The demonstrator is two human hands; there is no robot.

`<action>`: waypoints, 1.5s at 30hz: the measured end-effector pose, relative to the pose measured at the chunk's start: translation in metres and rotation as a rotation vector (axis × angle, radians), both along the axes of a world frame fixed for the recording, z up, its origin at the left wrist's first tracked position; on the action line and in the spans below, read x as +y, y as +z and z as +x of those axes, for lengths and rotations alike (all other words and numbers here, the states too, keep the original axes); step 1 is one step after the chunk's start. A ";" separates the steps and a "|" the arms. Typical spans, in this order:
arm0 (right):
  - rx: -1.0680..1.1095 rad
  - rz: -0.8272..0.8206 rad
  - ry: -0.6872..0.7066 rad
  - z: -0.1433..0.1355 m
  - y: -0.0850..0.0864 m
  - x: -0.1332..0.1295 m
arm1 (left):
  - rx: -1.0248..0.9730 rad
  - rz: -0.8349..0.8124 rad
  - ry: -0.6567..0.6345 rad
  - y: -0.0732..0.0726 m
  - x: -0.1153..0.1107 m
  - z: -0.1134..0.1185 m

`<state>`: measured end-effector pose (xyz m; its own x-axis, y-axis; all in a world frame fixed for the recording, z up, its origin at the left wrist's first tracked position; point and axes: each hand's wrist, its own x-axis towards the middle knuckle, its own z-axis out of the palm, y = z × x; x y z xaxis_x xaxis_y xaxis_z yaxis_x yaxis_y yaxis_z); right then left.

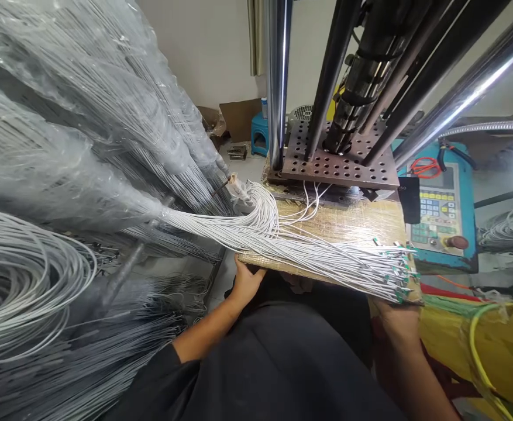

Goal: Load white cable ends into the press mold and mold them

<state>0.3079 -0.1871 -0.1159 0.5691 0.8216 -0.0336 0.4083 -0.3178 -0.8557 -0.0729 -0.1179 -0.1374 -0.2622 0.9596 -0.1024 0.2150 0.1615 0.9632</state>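
A thick bundle of white cables lies across the tape-covered tabletop, its green-and-metal connector ends fanned out at the right. My left hand is at the table's front left corner, below the bundle, thumb and fingers around the edge. Near the connector ends, my right hand is at the front right edge, its fingers hidden under the tabletop. Neither hand visibly holds a cable. Several cable ends run under the perforated metal plate of the press behind.
Plastic-wrapped cable bundles hang at the left, above a coiled cable. Steel columns rise behind the table. A blue control panel with pliers on top stands at the right, near a yellow bag. A blue stool is behind.
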 end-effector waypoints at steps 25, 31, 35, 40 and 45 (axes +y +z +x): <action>-0.181 0.430 0.098 0.056 0.035 0.070 | 0.531 0.150 -1.270 0.114 0.144 0.181; -0.198 0.464 0.130 0.055 0.038 0.071 | 0.670 0.108 -1.221 0.137 0.143 0.193; -0.184 0.466 0.127 0.056 0.036 0.070 | 0.894 0.224 -1.368 0.138 0.140 0.207; -0.191 0.484 0.122 0.056 0.035 0.069 | 0.858 0.264 -1.400 0.128 0.141 0.209; -0.211 0.479 0.130 0.057 0.035 0.070 | 0.612 0.087 -1.361 0.136 0.156 0.202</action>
